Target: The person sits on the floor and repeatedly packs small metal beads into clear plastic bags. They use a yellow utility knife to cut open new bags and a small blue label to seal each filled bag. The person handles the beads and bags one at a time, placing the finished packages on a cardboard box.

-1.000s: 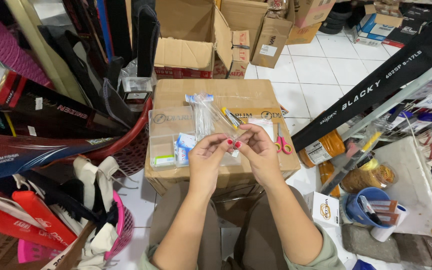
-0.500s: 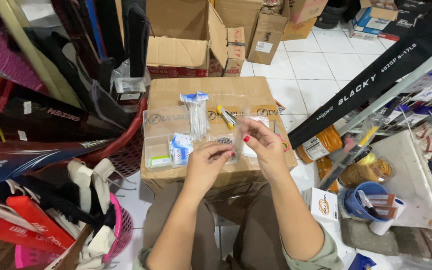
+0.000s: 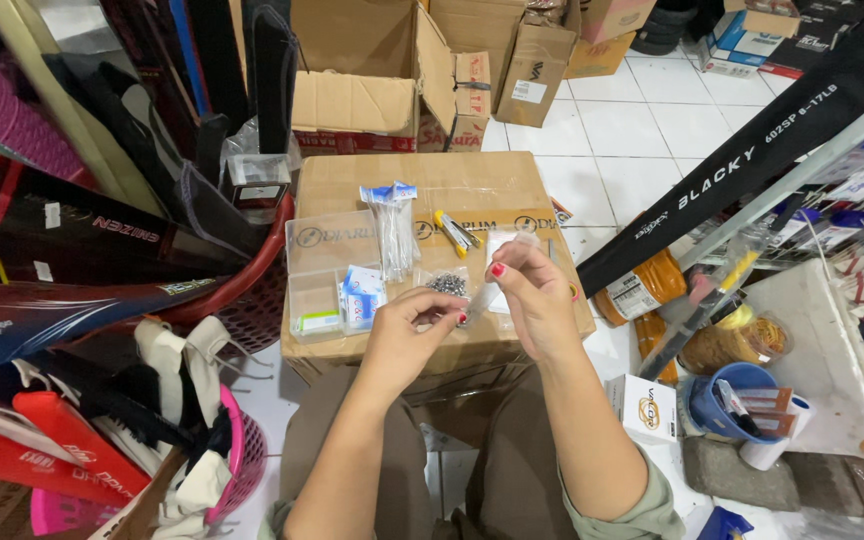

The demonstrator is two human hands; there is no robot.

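I'm looking down at both hands over a closed cardboard box (image 3: pixel 472 190) used as a worktop. My left hand (image 3: pixel 407 335) and right hand (image 3: pixel 537 295) are together above the box's near edge, both pinching one slim clear plastic sleeve (image 3: pixel 487 290) that runs diagonally, low end at L fingertips, high end past R thumb. L fingers curled shut on the lower end, thumb + index doing the pinch. R fingers closed on the upper part, red-painted nails showing. Can't tell what's inside the sleeve, too small.

On the box top, just beyond the hands: small pile of tiny dark metal bits (image 3: pixel 446 284), near the L fingertips but not touching. Left of that, a clear compartment case (image 3: pixel 322 270) w/ white-blue packets (image 3: pixel 361 297) lying at its right side. A bundle of clear narrow bags w/ blue-white headers (image 3: pixel 392 225) lies mid-box, pointing away from me. A yellow-grey pen-like item (image 3: pixel 455 232) sits right of the bundle, angled. White flat packet (image 3: pixel 507 250) partly hidden behind R hand.

Around: red basket (image 3: pixel 252 290) w/ dark rod cases to my left, pink basket (image 3: pixel 237 470) lower left, long black rod sleeve (image 3: pixel 752 170) slanting at right, blue cup of pens (image 3: pixel 727 400) on floor at right, more cartons (image 3: pixel 422 60) behind the box on white tile.
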